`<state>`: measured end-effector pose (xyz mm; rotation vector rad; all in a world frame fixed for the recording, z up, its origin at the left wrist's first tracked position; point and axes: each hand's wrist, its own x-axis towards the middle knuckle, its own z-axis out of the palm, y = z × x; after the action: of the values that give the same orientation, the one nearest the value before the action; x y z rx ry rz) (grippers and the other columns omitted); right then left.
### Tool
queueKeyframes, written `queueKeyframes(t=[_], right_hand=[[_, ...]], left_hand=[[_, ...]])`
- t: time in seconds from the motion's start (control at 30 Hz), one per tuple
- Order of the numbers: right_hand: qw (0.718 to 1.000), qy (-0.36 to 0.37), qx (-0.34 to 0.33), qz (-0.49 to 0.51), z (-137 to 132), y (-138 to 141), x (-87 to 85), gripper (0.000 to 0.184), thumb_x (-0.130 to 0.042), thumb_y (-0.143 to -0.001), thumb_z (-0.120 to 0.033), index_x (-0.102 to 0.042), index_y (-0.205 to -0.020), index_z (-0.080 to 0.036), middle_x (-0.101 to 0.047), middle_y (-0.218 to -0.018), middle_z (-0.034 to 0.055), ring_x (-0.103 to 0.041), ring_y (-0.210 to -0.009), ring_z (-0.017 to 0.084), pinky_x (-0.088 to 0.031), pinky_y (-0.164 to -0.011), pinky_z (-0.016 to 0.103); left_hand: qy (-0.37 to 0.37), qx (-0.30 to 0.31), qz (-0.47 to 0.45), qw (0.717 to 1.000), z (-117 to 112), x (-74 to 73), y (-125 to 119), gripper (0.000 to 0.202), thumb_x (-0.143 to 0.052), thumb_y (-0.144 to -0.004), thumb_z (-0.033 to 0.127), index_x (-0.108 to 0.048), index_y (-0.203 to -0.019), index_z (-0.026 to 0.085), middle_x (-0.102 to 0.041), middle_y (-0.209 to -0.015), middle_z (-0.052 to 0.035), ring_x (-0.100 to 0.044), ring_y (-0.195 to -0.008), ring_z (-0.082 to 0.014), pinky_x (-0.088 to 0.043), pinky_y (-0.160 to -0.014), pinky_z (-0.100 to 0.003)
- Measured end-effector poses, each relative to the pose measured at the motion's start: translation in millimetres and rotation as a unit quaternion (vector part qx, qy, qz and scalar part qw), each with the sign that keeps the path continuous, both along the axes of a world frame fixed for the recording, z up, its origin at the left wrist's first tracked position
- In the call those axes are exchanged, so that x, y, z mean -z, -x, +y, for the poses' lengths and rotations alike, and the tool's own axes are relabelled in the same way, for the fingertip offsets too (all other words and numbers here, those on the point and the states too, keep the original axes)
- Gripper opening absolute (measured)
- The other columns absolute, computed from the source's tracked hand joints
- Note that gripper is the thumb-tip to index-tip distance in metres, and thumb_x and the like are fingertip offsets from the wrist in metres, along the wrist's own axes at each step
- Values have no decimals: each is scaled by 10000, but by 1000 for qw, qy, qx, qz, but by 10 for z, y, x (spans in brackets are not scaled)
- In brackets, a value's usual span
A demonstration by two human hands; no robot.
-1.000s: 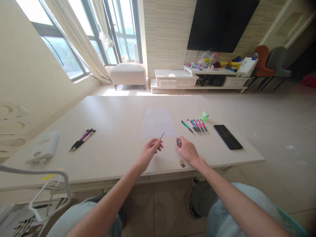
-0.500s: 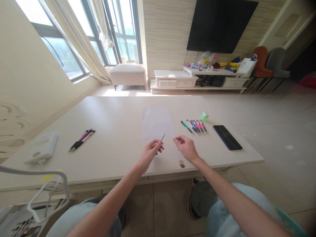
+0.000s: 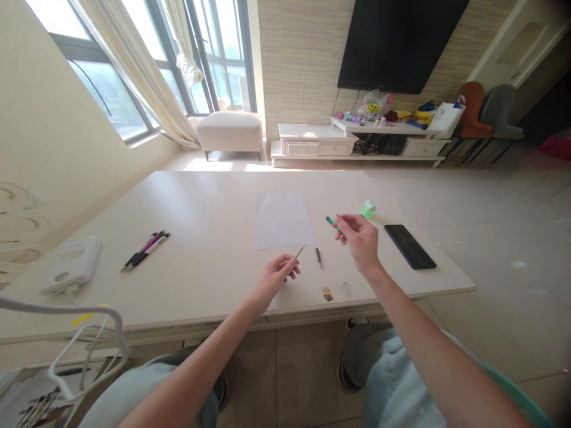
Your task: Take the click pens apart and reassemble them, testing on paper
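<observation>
Counted on the table [image 3: 200, 238]: one sheet of paper [image 3: 283, 217], one phone [image 3: 409, 246], one dark grey pen part [image 3: 318, 257], three pens [image 3: 145, 252] at the left. One teal pen [image 3: 329, 220] was partly covered by the right hand [image 3: 360, 239]; whether it was gripped could not be told. The tabletop was pale; a television [image 3: 399, 47] was mounted beyond. A rod [image 3: 300, 251], thin, dark and straight, was pinched in the left hand [image 3: 276, 278], near the paper's near edge.

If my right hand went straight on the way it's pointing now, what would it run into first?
Most likely the teal pen, whose end shows right at the fingertips of your right hand. From this angle, I can't tell whether they already touch it or hover above it.
</observation>
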<state>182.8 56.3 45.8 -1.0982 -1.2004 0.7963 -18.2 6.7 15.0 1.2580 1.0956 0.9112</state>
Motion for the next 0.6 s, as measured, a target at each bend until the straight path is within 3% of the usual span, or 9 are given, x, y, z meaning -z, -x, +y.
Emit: queueKeyframes(t=[0.1,0.2,0.37,0.6], right_hand=[[995,45,15,-84,42,-177,122,338,-629,-723,-437,-616,-853,-125,-678,-762,82,-605,-528,141,-419,-413,223],[975,66,-5,-214,-47,-125,369,243,-585,-775,-385,-624,-840,-154,-680,-765,60,-624,-577,153,-480,-529,263],[886,-17,6,-464,-201,115,640,160,-519,-842,-260,-671,-830,-214,-638,-895,56,-587,-858,174,-445,-751,274],[854,-25,55,-516,-102,226,717,165,-516,-848,-255,-673,-830,-206,-577,-872,57,-524,-879,186,-415,-776,278]], left_hand=[[3,-7,-2,1000,-1,-10,25,387,-497,-801,560,-566,-819,180,-605,-777,-41,-503,-678,-135,-340,-605,-239],[2,-16,1,1000,-6,-17,55,396,-506,-791,570,-568,-816,180,-605,-770,-42,-507,-673,-137,-342,-599,-240],[-4,-25,-1,1000,-25,-14,89,384,-518,-791,555,-578,-824,177,-614,-777,-44,-511,-673,-133,-351,-608,-246],[-6,-20,-4,1000,-33,-13,118,369,-506,-805,540,-573,-835,178,-607,-775,-40,-506,-676,-132,-346,-609,-246]])
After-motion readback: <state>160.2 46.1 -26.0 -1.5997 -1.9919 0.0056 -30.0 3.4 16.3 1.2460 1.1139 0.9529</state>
